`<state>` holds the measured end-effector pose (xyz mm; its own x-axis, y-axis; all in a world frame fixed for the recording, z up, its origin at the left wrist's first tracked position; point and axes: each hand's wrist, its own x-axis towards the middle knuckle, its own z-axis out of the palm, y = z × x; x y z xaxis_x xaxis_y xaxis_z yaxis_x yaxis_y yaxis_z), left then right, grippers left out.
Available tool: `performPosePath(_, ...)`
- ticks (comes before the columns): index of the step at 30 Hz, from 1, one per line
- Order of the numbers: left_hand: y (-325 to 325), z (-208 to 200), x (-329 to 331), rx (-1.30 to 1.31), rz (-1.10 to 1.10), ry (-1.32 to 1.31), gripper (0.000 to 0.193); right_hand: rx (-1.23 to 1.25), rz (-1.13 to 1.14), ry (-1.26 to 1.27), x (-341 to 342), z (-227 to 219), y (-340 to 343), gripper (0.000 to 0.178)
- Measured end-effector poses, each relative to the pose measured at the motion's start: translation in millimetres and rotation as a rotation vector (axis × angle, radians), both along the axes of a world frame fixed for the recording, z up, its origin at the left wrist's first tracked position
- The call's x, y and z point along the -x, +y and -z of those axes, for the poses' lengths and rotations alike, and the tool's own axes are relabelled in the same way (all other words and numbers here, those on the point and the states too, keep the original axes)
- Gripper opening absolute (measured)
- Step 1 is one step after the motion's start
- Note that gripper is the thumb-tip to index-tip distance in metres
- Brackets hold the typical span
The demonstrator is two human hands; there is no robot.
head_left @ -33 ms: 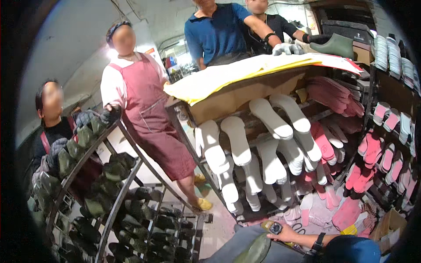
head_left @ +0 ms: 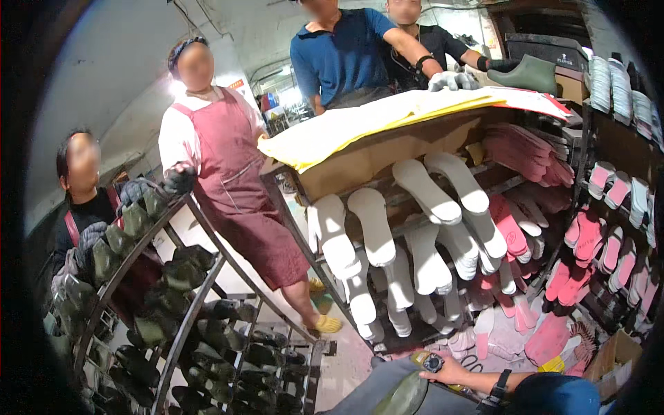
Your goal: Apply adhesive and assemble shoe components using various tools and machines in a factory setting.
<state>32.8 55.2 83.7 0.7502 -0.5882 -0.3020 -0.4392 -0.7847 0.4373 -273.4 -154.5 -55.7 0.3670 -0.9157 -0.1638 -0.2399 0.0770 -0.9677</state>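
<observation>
My right hand (head_left: 451,371) is at the bottom edge, its arm coming in from the right in a blue sleeve with a black wristband. Its fingers are curled beside a small yellowish thing with a dark round face (head_left: 432,362), whose kind I cannot make out. Just below the fingertips lies a smooth dark green boot (head_left: 407,395), over my grey trouser leg (head_left: 365,398). Whether the fingers grip the boot or the small thing is unclear. My left hand is out of view.
A rack (head_left: 197,294) of dark green boots stands at left. Ahead, a shelf holds white insoles (head_left: 373,228) and pink ones (head_left: 508,225), with yellow sheeting (head_left: 360,128) on top. Several people stand beyond; one gloved hand (head_left: 453,79) rests on the sheeting. A cardboard box (head_left: 615,363) sits lower right.
</observation>
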Motion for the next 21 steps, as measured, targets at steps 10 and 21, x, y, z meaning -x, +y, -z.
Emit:
performPosePath(10,-67.7,67.0,-29.6,-0.017,0.360,0.076,0.050,0.227,-0.052,0.101,-39.0,37.8,-15.3,0.077)
performPosePath(21,-276.0,-206.2,95.6,0.968,0.881,-0.163,0.020,0.038,-0.039,0.221,-33.1,11.5,-18.1,0.056)
